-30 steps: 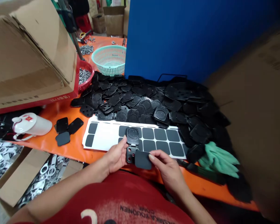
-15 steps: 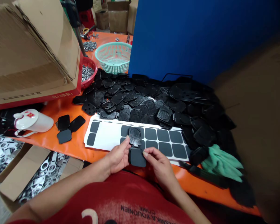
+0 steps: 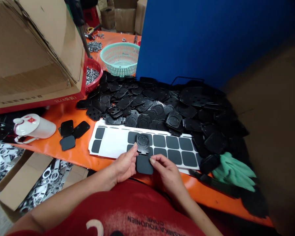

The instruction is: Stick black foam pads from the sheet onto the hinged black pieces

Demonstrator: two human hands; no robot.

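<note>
A hinged black plastic part point(image 3: 143, 147) lies open over the white sticker sheet point(image 3: 113, 142) at the table's near edge. My left hand point(image 3: 124, 165) grips its left side with curled fingers. My right hand point(image 3: 166, 172) presses a dark grey pad point(image 3: 144, 165) onto the part's lower half, thumb on the pad's right edge. Several dark grey pads point(image 3: 178, 150) remain in rows on the sheet.
A big heap of black plastic parts point(image 3: 172, 105) covers the orange table point(image 3: 68, 155) behind the sheet. Three finished pieces point(image 3: 71, 132), a white cup point(image 3: 33, 126), a cardboard box point(image 3: 31, 55), a red bowl of screws point(image 3: 92, 75), a green basket point(image 3: 120, 58) and green gloves point(image 3: 233, 172) surround it.
My right hand brought the loose grey pad leftward from beside the part onto its lower half, covering the holes. My left hand stayed on the part.
</note>
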